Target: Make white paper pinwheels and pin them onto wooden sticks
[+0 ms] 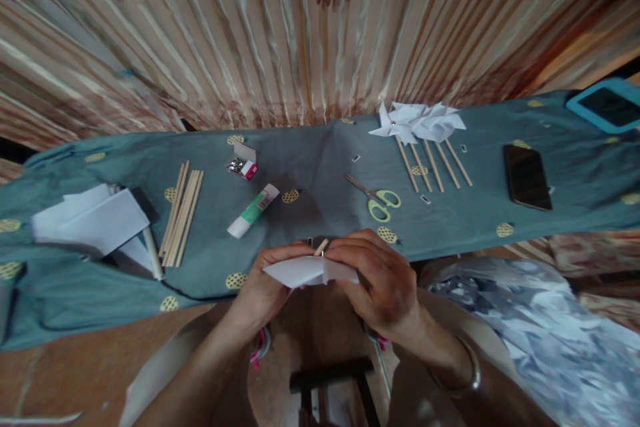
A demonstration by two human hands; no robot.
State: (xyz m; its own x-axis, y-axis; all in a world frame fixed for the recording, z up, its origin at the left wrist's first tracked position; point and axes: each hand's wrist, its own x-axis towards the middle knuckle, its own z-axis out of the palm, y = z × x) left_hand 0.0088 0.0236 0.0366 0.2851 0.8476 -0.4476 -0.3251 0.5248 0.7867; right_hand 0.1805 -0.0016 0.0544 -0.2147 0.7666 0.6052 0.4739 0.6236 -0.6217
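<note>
Between my hands, just in front of the table's near edge, is a white paper pinwheel (300,271) with the tip of a wooden stick (321,247) behind it. My left hand (267,283) is closed on the paper from the left. My right hand (377,277) pinches close to the stick's tip, where a small metallic pin (323,254) shows; its fingers also touch the paper's right side. Beyond them on the cloth lie green-handled scissors (375,199), a glue stick (253,211) and a small open box of metal pins (242,164).
Finished pinwheels (425,123) on sticks lie at the back right, near a dark phone (527,177) and a blue-framed device (605,105). On the left are loose wooden sticks (186,220) and folded white paper (103,220). A plastic bag (545,327) stands at lower right.
</note>
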